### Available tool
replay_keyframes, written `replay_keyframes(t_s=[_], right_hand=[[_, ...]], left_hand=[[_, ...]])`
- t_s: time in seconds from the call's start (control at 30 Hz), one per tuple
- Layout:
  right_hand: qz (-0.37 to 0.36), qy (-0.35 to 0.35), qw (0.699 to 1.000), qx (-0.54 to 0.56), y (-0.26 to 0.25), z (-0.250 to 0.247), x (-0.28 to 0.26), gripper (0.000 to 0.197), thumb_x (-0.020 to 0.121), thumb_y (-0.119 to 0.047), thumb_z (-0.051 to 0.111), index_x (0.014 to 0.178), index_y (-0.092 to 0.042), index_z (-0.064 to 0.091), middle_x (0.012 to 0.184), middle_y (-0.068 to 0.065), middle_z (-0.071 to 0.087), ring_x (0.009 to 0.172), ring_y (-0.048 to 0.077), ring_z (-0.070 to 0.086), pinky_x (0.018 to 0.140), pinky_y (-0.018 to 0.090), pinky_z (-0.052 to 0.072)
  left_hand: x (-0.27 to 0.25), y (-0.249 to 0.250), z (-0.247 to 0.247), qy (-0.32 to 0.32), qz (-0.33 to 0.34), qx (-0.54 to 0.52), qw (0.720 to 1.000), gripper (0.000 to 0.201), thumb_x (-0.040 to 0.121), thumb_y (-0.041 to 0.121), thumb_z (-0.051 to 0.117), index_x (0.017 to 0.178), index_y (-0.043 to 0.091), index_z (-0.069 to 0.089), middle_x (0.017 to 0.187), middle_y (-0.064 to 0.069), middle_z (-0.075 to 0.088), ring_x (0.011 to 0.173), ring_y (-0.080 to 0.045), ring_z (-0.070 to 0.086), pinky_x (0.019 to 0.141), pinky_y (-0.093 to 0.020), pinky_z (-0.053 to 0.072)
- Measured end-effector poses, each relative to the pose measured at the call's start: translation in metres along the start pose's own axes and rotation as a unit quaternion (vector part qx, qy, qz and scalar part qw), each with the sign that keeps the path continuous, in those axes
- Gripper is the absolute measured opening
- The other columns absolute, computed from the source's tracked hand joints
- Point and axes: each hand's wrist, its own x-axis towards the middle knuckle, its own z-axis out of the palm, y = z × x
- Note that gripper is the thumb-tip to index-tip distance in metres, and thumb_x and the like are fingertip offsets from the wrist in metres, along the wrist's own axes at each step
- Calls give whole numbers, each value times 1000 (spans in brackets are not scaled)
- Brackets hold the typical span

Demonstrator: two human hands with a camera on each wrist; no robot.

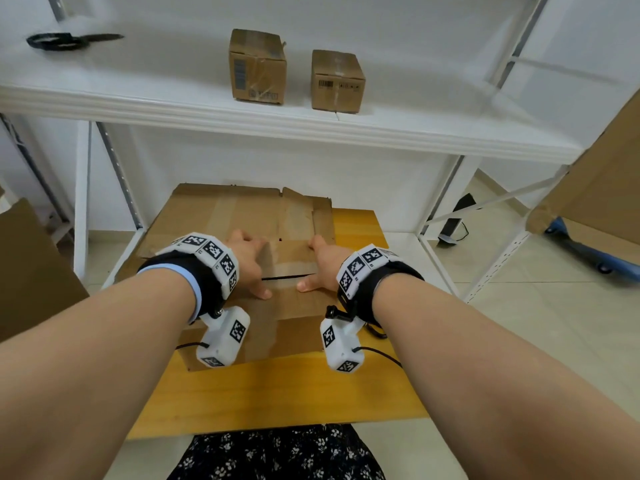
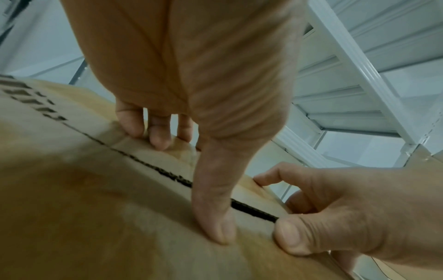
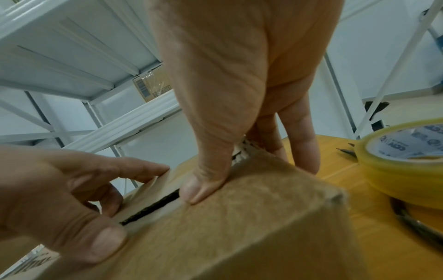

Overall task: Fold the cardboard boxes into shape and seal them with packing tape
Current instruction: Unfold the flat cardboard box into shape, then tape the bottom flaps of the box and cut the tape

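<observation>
Both hands press on the top of a brown corrugated cardboard box [image 1: 284, 306] standing on the yellow wooden bench [image 1: 277, 400]. The left hand [image 1: 247, 263] and the right hand [image 1: 320, 263] lie side by side, slightly apart, on the two top flaps. A narrow dark slit [image 1: 284, 277] between the flaps runs from one thumb to the other. Each thumb [image 2: 213, 212] is laid flat on the near flap at the slit, while the fingers [image 2: 153, 132] reach over the far flap and bend down at its farther edge. So each hand clamps the far flap between thumb and fingers, holding the two flaps nearly closed.

Beyond the hands, a flattened sheet of brown cardboard [image 1: 221, 213] lies partly on the bench. To the right of the right hand, a roll of clear packing tape [image 3: 405, 161] lies flat on the bench, close to the box. Above and beyond the hands, on a white metal shelf [image 1: 138, 98], stand two small taped brown cartons [image 1: 258, 65], and black-handled scissors [image 1: 69, 40] lie far to the left.
</observation>
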Motion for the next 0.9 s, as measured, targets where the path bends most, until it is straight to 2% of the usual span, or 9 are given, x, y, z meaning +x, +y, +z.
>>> replay_keyframes(t_s=[0.17, 0.27, 0.37, 0.47, 0.53, 0.57, 0.67, 0.77, 0.9], right_hand=[[-7, 3, 1000, -8, 3, 2, 6, 88, 82, -54, 73, 148, -17, 27, 128, 8, 60, 106, 28, 62, 85, 38, 51], [-28, 12, 1000, -5, 11, 1, 4, 90, 84, -56, 68, 153, -22, 22, 135, 9, 57, 108, 28, 62, 83, 36, 51], [-26, -2, 998, 61, 26, -4, 3, 73, 95, -50, 57, 155, -27, 23, 142, 6, 54, 112, 26, 63, 87, 36, 53], [64, 62, 964, 249, 60, -9, 13, 40, 99, -29, 54, 136, -14, 54, 106, 6, 68, 87, 23, 69, 76, 39, 60], [124, 87, 945, 290, 85, -11, 15, 33, 96, -21, 57, 125, -7, 61, 91, 5, 67, 73, 19, 67, 59, 31, 58], [164, 64, 948, 266, 101, -6, 23, 32, 95, -22, 58, 122, -6, 62, 92, 4, 66, 75, 18, 67, 58, 27, 55], [235, 20, 963, 130, 144, 19, 39, 42, 89, -41, 60, 122, -14, 61, 103, 3, 62, 97, 26, 65, 80, 33, 55], [218, 28, 963, 156, 153, 35, 24, 38, 91, -24, 63, 128, -14, 59, 118, 10, 61, 111, 30, 62, 73, 30, 51], [233, 26, 968, 92, 152, 52, 15, 40, 95, -19, 58, 133, -5, 57, 135, 17, 57, 123, 34, 55, 95, 38, 46]], left_hand=[[5, 12, 7, 7, 28, -38, 999, 110, 65, 56, 80, 153, 27, 21, 156, -1, 17, 137, -31, 34, 110, -48, 37], [6, 26, 11, -15, 80, -51, 995, 117, 55, 60, 85, 151, 39, 20, 156, -3, 15, 142, -33, 23, 114, -52, 30], [6, 30, 11, -16, 81, -67, 994, 98, 54, 58, 86, 136, 48, 34, 152, -3, 19, 140, -34, 25, 112, -54, 31], [6, 25, 13, -16, 84, -96, 992, 72, 56, 53, 88, 115, 46, 46, 150, 0, 20, 139, -32, 26, 113, -56, 28], [6, 24, 15, -13, 89, -111, 990, 67, 54, 53, 89, 108, 46, 48, 149, 0, 20, 138, -32, 28, 114, -56, 27], [6, 24, 15, -13, 91, -117, 989, 67, 53, 53, 89, 106, 46, 48, 149, 0, 20, 138, -32, 29, 114, -57, 28], [6, 23, 14, -16, 92, -134, 987, 67, 53, 51, 90, 105, 45, 49, 148, 1, 20, 137, -32, 29, 114, -57, 27], [9, 22, 15, -16, 89, -143, 986, 66, 52, 49, 91, 103, 46, 49, 147, 2, 19, 136, -32, 29, 115, -56, 27], [11, 21, 16, -19, 85, -153, 984, 64, 49, 50, 92, 96, 47, 49, 146, 6, 19, 135, -32, 29, 114, -57, 27]])
